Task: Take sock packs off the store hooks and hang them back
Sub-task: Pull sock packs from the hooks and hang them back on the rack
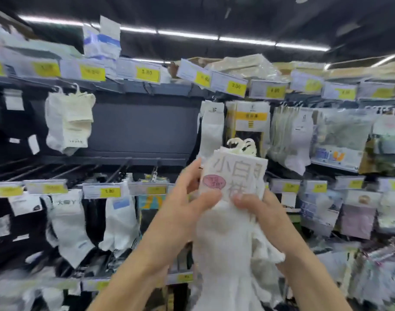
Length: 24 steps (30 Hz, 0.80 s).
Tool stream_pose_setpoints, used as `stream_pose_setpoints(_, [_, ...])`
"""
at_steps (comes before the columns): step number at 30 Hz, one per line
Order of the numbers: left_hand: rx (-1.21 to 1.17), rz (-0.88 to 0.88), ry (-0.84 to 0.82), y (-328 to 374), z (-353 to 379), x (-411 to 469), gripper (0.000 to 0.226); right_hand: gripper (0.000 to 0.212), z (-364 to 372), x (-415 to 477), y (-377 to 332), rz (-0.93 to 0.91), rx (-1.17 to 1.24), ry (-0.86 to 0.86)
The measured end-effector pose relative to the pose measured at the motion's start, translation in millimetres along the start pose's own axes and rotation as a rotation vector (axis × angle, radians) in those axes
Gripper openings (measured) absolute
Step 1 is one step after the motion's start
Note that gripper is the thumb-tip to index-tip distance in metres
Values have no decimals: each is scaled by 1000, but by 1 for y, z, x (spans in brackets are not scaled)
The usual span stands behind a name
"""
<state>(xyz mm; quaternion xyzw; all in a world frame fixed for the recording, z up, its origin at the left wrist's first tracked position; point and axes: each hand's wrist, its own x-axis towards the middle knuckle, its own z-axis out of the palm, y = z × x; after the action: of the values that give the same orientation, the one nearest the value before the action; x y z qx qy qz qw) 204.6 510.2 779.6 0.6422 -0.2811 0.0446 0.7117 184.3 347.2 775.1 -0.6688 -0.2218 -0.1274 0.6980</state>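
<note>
The sock packs (228, 221) held in both hands are white, with a white card band printed in large pale grey characters and a pink oval sticker (214, 182) on its left side; their plastic hangers (242, 147) are cream. On the upper row hangs a pair of socks (68, 118) in white and pale cream. The back panel (145, 129) behind the bare hooks is dark grey. The price tags (147, 74) along the shelf rails are yellow on white strips — blurred in places. Lower left, white ankle socks (72, 225) hang beside black ones (3, 218). One pack (250, 122) to the right carries a yellow band over black socks — farther right, packs look pale green and lilac.
</note>
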Motion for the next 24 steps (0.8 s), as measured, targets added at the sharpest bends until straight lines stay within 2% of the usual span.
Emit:
stream_pose_setpoints(2, [38,-10,51,6,-26,-11,72,37,19,11,-7,14,92,-98])
stream_pose_setpoints(4, [-55,-66,-60,13,-44,-13,50,40,35,20,-11,10,171,-202])
stream_pose_setpoints(5, [-129,-134,-89,20,-52,-19,34,39,45,24,-13,21,214,-268])
stream_pose_setpoints(6, [-152,-205,-94,26,-58,-20,28,37,53,27,-13,33,248,-331])
stream_pose_setpoints(7, [-250,-274,-126,25,-65,-22,29,35,61,29,-12,45,273,-381])
stream_pose_setpoints(8, [-356,-294,-226,27,-71,-27,32,37,67,31,-10,48,277,-418])
stream_pose_setpoints(9, [-402,-299,-250,27,-77,-31,28,40,73,32,-8,40,236,-443])
stream_pose_setpoints(10, [-437,-267,-264,25,-86,-33,19,41,79,34,-7,22,141,-440])
stream_pose_setpoints(11, [-520,-185,-329,11,-99,-39,26,39,84,37,-6,-6,22,-420])
stream_pose_setpoints(12, [-644,-207,-265,14,-105,-42,36,34,90,39,-6,-39,-99,-379])
stream_pose_setpoints(14, [-462,-222,-161,13,-112,-41,34,31,96,46,-4,-118,-330,-197])
stream_pose_setpoints(15, [-366,-147,-129,8,-109,-39,19,34,99,49,-2,-155,-443,-96])
stream_pose_setpoints(16, [-319,-147,-13,7,-103,-31,19,36,101,52,0,-185,-523,-29])
stream_pose_setpoints(17, [-351,-194,93,4,-102,-26,32,38,104,55,1,-210,-561,-2])
stream_pose_setpoints(20, [-327,-94,124,0,-104,-11,47,48,105,67,6,-199,-560,5])
stream_pose_setpoints(24, [-487,-241,-4,-7,-106,17,50,39,81,94,9,-100,-309,-23])
